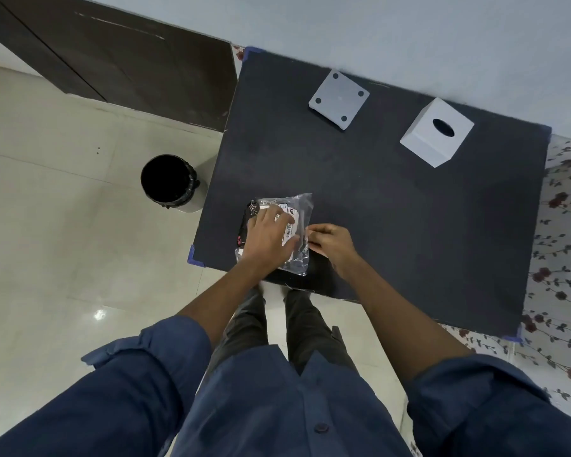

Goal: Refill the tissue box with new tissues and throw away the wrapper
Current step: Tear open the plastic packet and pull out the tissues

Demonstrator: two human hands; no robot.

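A pack of tissues in a clear plastic wrapper lies near the front left corner of the black table. My left hand presses flat on top of the pack. My right hand pinches the wrapper's right edge. The white tissue box cover, with an oval slot on top, stands at the back right. Its white base plate, with dark round feet at its corners, lies at the back middle, apart from the cover.
A bin lined with a black bag stands on the pale tiled floor left of the table. A dark wooden door is at the back left. A flowered cloth shows along the table's right side. The wall runs behind the table.
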